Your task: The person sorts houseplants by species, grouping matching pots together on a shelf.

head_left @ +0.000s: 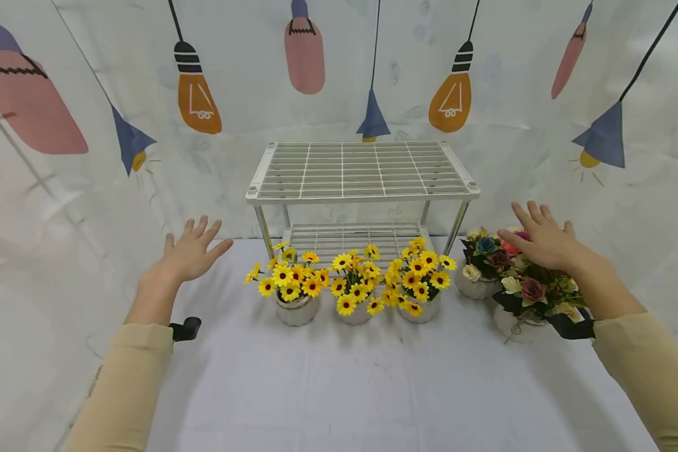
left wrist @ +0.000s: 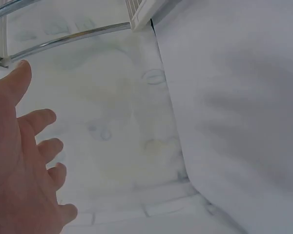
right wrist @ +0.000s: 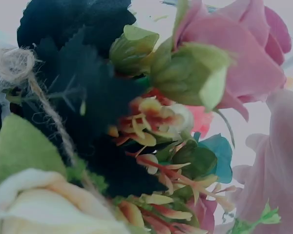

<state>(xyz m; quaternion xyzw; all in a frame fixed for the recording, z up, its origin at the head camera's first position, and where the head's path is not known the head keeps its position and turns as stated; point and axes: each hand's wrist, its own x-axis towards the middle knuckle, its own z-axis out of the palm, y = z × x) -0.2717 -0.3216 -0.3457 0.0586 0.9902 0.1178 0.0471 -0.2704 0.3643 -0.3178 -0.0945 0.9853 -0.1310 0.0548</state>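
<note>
My left hand (head_left: 191,252) hovers with spread fingers left of a white two-tier rack (head_left: 363,199), holding nothing. In the left wrist view the same hand (left wrist: 27,161) shows its fingers apart, with the rack's chrome post (left wrist: 73,39) beyond the thumb. Over two pots of mixed roses on the right, my right hand (head_left: 548,242) is stretched out with its fingers spread. The nearer rose pot (head_left: 520,326) is partly covered by that forearm; the farther rose pot (head_left: 477,285) stands behind it. Close up in the right wrist view are a pink rose (right wrist: 234,53) and dark leaves.
Three pots of yellow daisy-like flowers stand in a row before the rack: a left pot (head_left: 297,311), a middle pot (head_left: 355,312) and a right pot (head_left: 420,309). They rest on a white cloth (head_left: 328,389). A curtain printed with lamps (head_left: 248,75) hangs behind.
</note>
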